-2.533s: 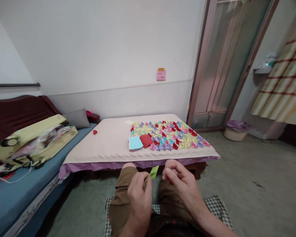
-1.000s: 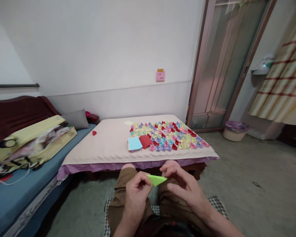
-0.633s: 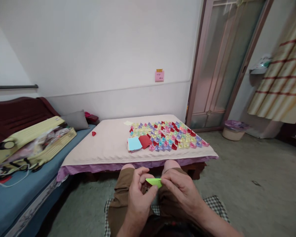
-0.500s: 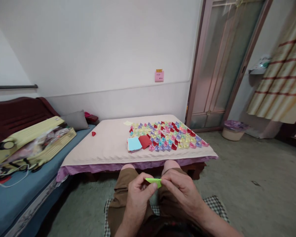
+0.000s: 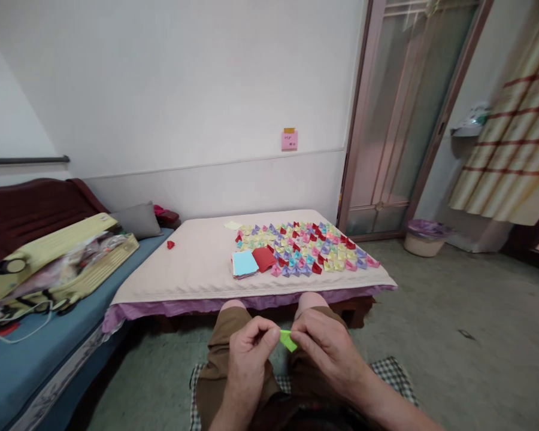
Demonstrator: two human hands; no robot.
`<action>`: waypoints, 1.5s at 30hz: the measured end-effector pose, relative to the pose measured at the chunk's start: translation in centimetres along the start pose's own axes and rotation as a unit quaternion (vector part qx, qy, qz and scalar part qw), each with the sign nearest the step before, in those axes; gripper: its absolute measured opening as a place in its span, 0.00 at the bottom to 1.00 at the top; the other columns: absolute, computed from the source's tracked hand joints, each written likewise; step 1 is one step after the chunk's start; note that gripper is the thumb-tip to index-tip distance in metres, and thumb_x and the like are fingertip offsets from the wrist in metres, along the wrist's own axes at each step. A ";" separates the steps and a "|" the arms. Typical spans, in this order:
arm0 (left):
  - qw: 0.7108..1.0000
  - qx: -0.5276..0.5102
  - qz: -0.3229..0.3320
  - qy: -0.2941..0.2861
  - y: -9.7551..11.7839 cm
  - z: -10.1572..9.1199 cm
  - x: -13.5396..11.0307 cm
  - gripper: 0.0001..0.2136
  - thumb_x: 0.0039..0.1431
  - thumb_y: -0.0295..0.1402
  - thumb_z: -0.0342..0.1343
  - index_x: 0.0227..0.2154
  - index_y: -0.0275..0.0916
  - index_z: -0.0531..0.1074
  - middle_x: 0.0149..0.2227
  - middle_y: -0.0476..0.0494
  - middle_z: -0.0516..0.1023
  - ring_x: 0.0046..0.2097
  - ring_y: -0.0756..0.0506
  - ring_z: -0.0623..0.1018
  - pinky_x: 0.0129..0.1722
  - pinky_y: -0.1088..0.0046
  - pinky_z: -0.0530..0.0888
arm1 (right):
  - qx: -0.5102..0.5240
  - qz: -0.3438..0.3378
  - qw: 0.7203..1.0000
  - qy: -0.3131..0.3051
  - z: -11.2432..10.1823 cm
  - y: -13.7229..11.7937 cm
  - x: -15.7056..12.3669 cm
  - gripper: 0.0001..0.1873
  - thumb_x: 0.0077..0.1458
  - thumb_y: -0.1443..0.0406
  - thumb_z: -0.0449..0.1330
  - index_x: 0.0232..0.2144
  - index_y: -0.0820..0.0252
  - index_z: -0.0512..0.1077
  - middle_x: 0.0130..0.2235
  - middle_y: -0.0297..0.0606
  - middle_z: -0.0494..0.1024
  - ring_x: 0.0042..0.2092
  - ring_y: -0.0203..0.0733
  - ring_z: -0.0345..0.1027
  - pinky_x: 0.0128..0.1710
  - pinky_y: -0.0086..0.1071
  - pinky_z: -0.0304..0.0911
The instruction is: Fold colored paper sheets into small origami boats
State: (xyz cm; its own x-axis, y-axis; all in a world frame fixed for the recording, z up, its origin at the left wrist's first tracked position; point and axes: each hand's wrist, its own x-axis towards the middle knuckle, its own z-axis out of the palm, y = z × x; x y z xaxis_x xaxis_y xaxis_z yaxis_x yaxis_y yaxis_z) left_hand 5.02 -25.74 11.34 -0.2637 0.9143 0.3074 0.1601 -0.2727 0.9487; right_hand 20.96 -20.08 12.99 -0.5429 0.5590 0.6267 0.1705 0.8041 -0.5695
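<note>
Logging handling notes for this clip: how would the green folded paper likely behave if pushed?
The green folded paper is probably light, since the left hand and right hand just pinch it. It looks fairly stiff, showing straight edges. Being small and thin-looking, it might crumple if pushed hard.

Paper first, and it's matt: the green folded piece (image 5: 288, 340) looks crisp, the square note stack (image 5: 245, 263) flat and dull. Over to cloth, the cream bedspread (image 5: 193, 263) soft, the purple valance (image 5: 175, 306) crinkled. Smooth hard plastic on the yellow suitcase (image 5: 78, 231)! Frosted glass in the door (image 5: 408, 120), shiny thin plastic for the bin liner (image 5: 424, 227), and a dull, mottled, concrete-like floor (image 5: 431, 335).
</note>
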 end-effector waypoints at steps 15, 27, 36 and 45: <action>0.997 -0.046 -0.030 -0.059 0.0 0.8 -0.2 0.08 0.56 0.34 0.56 0.28 0.34 0.74 0.26 0.50 0.70 0.29 0.50 0.65 0.31 0.76 0.63 | 0.058 0.079 0.995 -0.004 -1.2 -0.1 0.2 0.10 0.60 0.62 0.54 0.31 0.60 0.73 0.29 0.36 0.73 0.31 0.39 0.66 0.32 0.30 0.59; 0.998 0.065 0.016 -0.017 0.0 0.6 -0.1 0.08 0.59 0.33 0.52 0.27 0.37 0.71 0.26 0.49 0.71 0.30 0.48 0.68 0.31 0.75 0.64 | 0.017 0.038 0.998 0.054 -1.2 -0.4 0.0 0.05 0.55 0.65 0.59 0.36 0.57 0.70 0.39 0.41 0.74 0.43 0.46 0.67 0.43 0.36 0.64; 0.982 0.156 0.101 -0.043 0.3 0.8 -0.8 0.09 0.61 0.29 0.49 0.24 0.39 0.66 0.26 0.48 0.68 0.30 0.47 0.68 0.31 0.74 0.62 | -0.052 0.000 0.998 0.040 -0.7 -0.8 0.0 0.04 0.54 0.69 0.57 0.32 0.55 0.69 0.45 0.44 0.71 0.49 0.49 0.64 0.47 0.42 0.63; 0.987 0.124 0.083 -0.060 0.7 0.7 -0.7 0.09 0.60 0.33 0.51 0.26 0.38 0.70 0.27 0.47 0.70 0.31 0.47 0.68 0.32 0.73 0.62 | 0.078 0.064 0.995 0.023 -1.2 -0.7 0.3 0.07 0.56 0.64 0.57 0.27 0.57 0.74 0.42 0.43 0.73 0.47 0.48 0.65 0.47 0.41 0.61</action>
State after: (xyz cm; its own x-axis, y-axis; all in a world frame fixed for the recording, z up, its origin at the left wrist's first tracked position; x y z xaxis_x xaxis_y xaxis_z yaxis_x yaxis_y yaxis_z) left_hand 6.01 -26.37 11.70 -0.1021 0.8959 0.4323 0.4242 -0.3538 0.8336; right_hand 21.64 -20.21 14.19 -0.4854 0.6671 0.5651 0.1050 0.6861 -0.7199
